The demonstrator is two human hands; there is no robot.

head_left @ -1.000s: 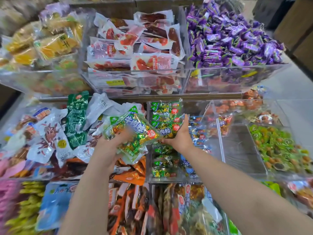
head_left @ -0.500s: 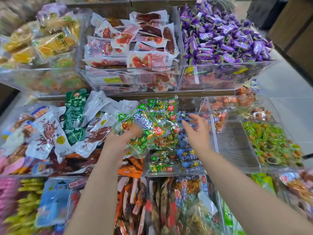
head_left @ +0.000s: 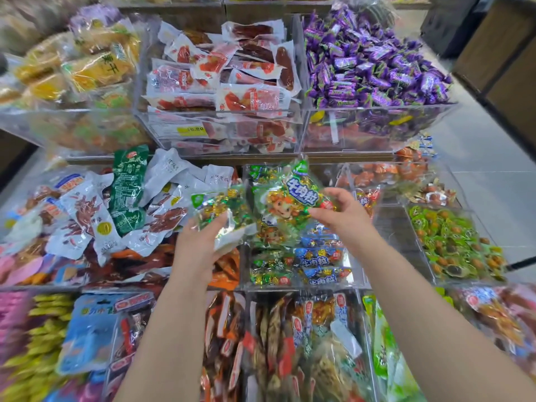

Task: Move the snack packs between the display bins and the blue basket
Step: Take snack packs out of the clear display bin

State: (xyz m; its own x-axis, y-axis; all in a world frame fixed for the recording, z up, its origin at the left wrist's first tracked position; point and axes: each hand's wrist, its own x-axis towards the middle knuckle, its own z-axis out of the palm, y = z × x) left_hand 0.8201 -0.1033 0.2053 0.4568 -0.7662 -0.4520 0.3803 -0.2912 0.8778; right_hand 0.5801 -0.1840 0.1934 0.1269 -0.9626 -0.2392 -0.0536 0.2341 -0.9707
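Since the earlier frame the right hand (head_left: 343,217), which hung spread over the bin, has closed on a second green snack pack (head_left: 285,198) and lifted it; thumb and curled fingers now pinch the pack's lower right corner, and the pack stands tilted just above the middle clear bin (head_left: 298,286), its cartoon face and blue label turned to the camera; the left hand (head_left: 200,245) has stayed a little left of that bin, gripping the first green snack pack (head_left: 222,208) from below, thumb across the front and fingers curled behind, with the pack's pale lower end showing past the palm; the two packs sit close side by side, but whether their edges touch cannot be told through the blur; under the right hand the bin holds green packs (head_left: 269,274) at the left and blue packs (head_left: 319,261) at the right, piled flat; left of the left hand lies a heap of white vacuum packs (head_left: 87,216) with a tall dark green pouch (head_left: 129,187) on top; the shelf above carries red sausage packs (head_left: 232,79) in its middle bin and purple wrapped sweets (head_left: 374,65) in the right one; far right, on the lower level, sits a bin of small green-wrapped pieces (head_left: 455,242).
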